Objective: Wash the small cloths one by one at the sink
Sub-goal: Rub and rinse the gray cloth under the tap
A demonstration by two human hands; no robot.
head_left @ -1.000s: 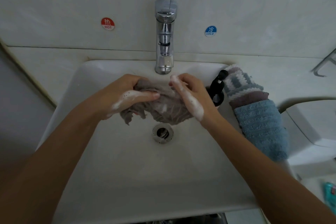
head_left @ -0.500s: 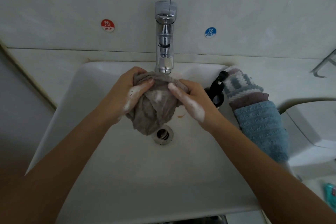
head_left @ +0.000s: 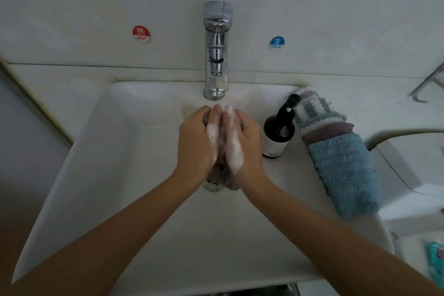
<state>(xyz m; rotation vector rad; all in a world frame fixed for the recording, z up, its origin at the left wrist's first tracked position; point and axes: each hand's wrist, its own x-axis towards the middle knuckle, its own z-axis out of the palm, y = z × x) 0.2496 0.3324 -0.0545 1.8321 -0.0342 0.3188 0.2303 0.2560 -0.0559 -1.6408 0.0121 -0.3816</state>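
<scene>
A soapy grey-brown cloth (head_left: 219, 174) is squeezed between both my hands over the white sink (head_left: 115, 142), just below the chrome tap (head_left: 216, 55). My left hand (head_left: 195, 142) and my right hand (head_left: 242, 140) are pressed together with fingers curled round the cloth, foam along their inner edges. Only the cloth's lower end shows, hanging above the drain (head_left: 212, 187). Several other small cloths lie on the sink's right rim: a striped one (head_left: 314, 110), a brown one (head_left: 329, 131) and a blue one (head_left: 346, 173).
A dark pump bottle (head_left: 277, 132) stands on the rim right of my hands. Hot (head_left: 141, 33) and cold (head_left: 276, 43) stickers sit on the wall beside the tap. A white fixture (head_left: 413, 163) lies at the far right.
The cloth was spread between my hands, then gathered under the tap. Now both hands have closed together around it and moved slightly toward the drain.
</scene>
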